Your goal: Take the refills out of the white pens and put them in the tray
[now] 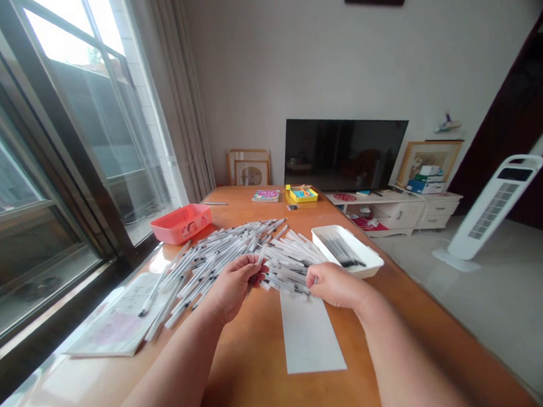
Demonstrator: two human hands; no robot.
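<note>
My left hand (238, 286) is closed at the near edge of the heaped pens, its thumb and fingers round a slim pale pen (261, 256) that points up and away. My right hand (338, 285) has its fingers curled in, at the right side of a smaller cluster of whitish pen parts (289, 271); whatever is in its fingertips is hidden. Left of the cluster spreads a large heap of clear-barrelled pens (223, 248) with black ends. A blank white sheet (310, 341) lies between my forearms. Beyond my right hand, a white tray (372, 261) holds several thin dark-tipped refills.
A red plastic box (181, 224) stands at the table's left edge. Under some pens lies a booklet (117, 331). Farther back are a colourful book (266, 196) and a yellow box (309, 197). A tower fan (492, 205) stands on the floor to the right.
</note>
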